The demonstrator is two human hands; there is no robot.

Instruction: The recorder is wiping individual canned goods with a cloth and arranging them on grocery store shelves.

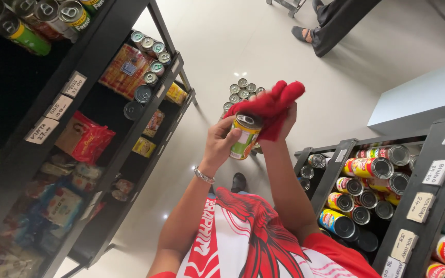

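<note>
My left hand (219,146), with a silver bracelet at the wrist, grips a small tin can (245,138) with a green and orange label and a pull-ring lid. My right hand (286,123) holds a bunched red cloth (274,102) pressed against the can's top and far side. Both hands are raised together in front of my chest, above the floor between two shelf units. The cloth hides most of my right hand's fingers.
A black shelf unit (130,135) on the left holds cans, snack packets and price tags. Another black shelf (430,154) on the right holds rows of lying cans. A cluster of cans (243,90) stands on the pale floor. Another person's sandalled foot (303,34) is at the top.
</note>
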